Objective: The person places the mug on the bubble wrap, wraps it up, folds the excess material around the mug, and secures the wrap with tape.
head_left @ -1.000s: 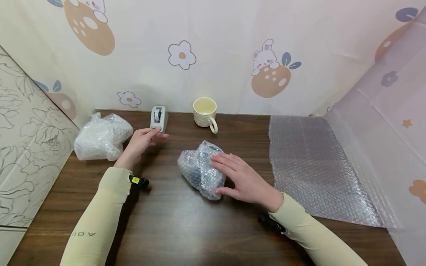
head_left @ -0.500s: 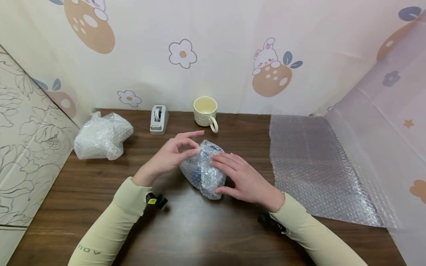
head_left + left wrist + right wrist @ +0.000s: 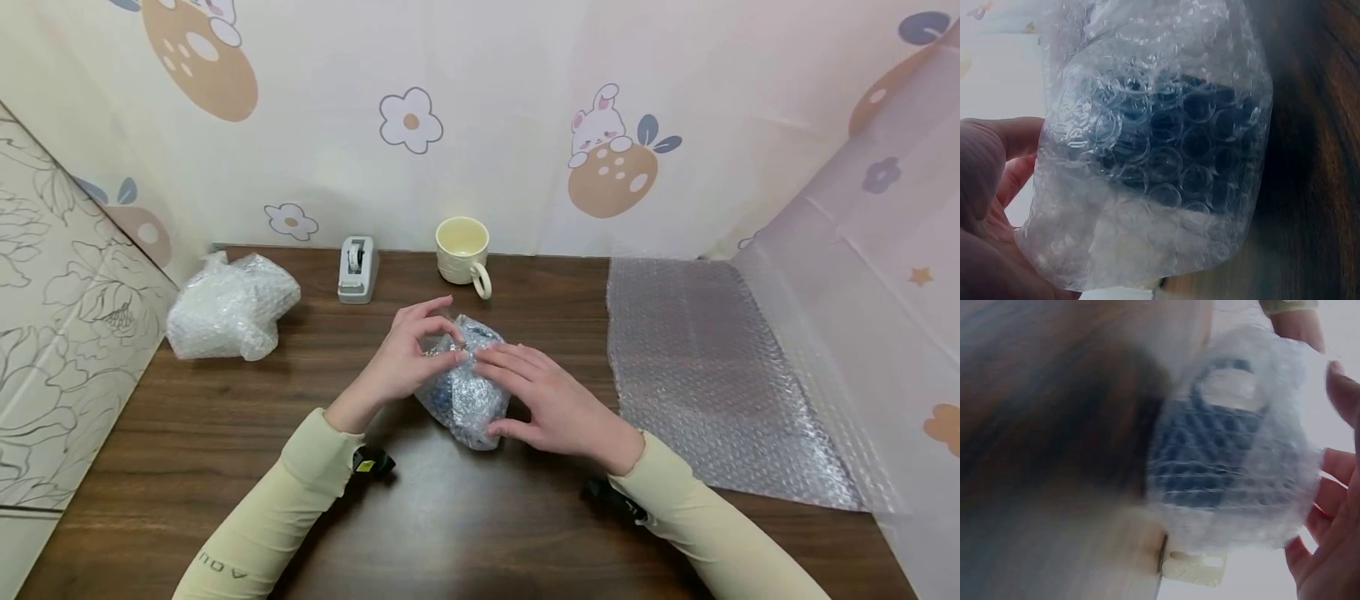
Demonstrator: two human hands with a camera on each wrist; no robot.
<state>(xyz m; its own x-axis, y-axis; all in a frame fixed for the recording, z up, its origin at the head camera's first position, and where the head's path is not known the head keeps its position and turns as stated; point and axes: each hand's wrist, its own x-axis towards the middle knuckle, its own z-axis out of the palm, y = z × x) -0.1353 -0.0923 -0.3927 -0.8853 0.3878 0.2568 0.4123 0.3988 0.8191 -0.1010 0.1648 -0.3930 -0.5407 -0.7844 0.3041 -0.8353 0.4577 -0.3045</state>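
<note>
A bundle of clear bubble wrap (image 3: 474, 404) sits on the table in front of me. Through its layers shows a dark blue mug (image 3: 1200, 456) with a rounded handle in the right wrist view. My left hand (image 3: 399, 358) reaches over the bundle's left side; its thumb and index fingertips pinch a small clear bit of tape (image 3: 462, 355) right at the wrap's top. From the right, my right hand (image 3: 551, 404) rests on the bundle with fingers stretched along its top and thumb low on the near side.
Behind the bundle stand a cream mug (image 3: 462, 250) and a white tape dispenser (image 3: 357, 271). Another bubble-wrapped bundle (image 3: 228, 308) lies at the left edge. A flat sheet of bubble wrap (image 3: 712, 375) covers the table's right side. Patterned sheets hang behind and beside the table.
My left hand has come from the tape dispenser rightward and down to the bundle, bringing the bit of tape to its top. My right hand has stayed on the wrap.
</note>
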